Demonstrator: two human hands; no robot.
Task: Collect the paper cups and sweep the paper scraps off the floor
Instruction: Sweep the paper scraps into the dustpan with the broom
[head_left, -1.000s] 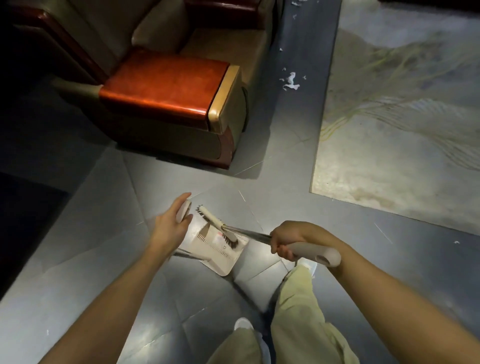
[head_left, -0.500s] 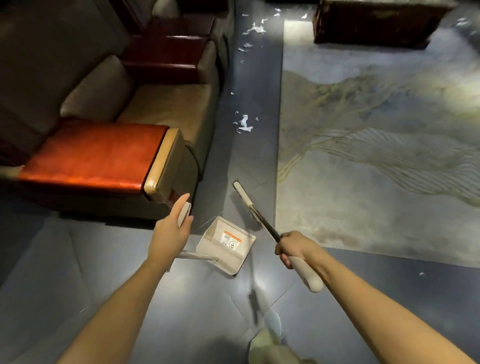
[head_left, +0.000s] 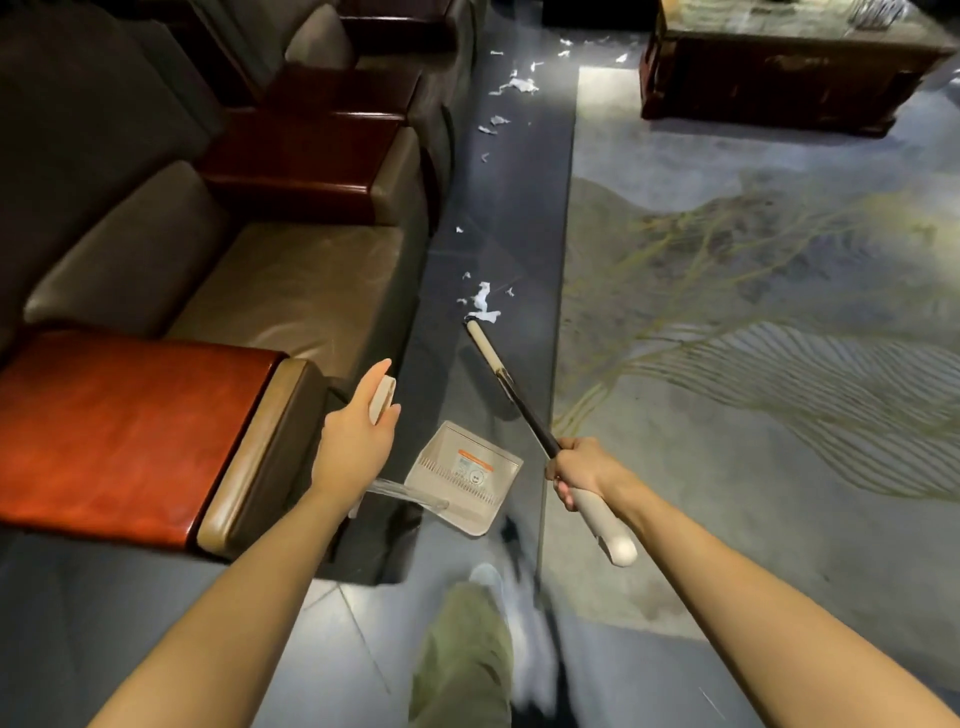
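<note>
- Fingers (head_left: 566, 491) of the right hand (head_left: 582, 470) are clenched round the broom (head_left: 519, 405) pole, just above its pale grip. The left hand (head_left: 356, 441) grasps the dustpan (head_left: 462, 475) handle, thumb lying along it.
- On the right lies the rug (head_left: 753, 364); along the left runs the sofa (head_left: 234, 291), with a dark floor (head_left: 493, 208) strip between them.
- At the far right stands the table (head_left: 779, 67).
- Between the hands the dustpan hangs tilted, near the sofa's red armrest (head_left: 119, 431).
- From the right hand the broom slants far and left, its tip just beside the near scraps (head_left: 483, 299) on the strip.
- Farther along the strip lie the far scraps (head_left: 514, 85), towards the table.
</note>
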